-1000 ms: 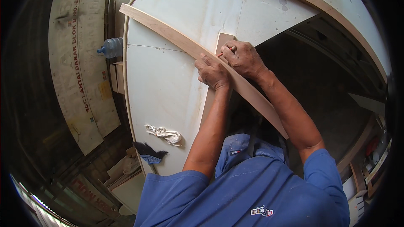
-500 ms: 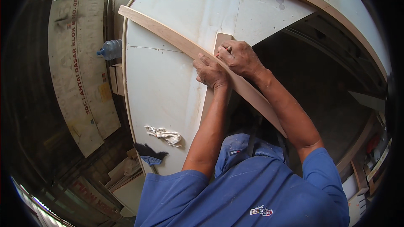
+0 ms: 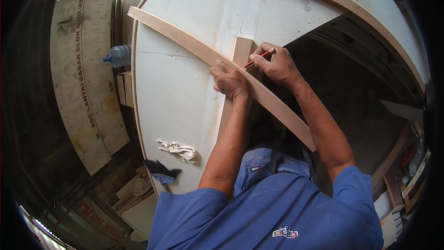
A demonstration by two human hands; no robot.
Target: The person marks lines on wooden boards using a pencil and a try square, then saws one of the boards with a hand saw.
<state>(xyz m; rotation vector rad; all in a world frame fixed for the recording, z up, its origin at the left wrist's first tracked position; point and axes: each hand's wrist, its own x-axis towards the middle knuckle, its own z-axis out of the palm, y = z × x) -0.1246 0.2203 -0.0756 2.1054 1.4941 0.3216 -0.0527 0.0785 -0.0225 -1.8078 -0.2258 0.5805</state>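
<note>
Head view: right hand [image 3: 279, 67] pinches pencil [image 3: 265, 54]; left hand [image 3: 231, 81], clasping strip [image 3: 260, 91], partly hides it.

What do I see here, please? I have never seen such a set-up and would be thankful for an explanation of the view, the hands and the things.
There is no machine here: a person works bare-handed. The view comes from a wide camera on the person's head, looking down, so straight edges bend near the rim. The left hand rests on a wooden strip, which lies across a second piece. The right hand holds what looks like a red pencil, close to where the two cross. On the white surface also lie some white cord and, at its edge, what seems a dark-bristled brush.
</note>
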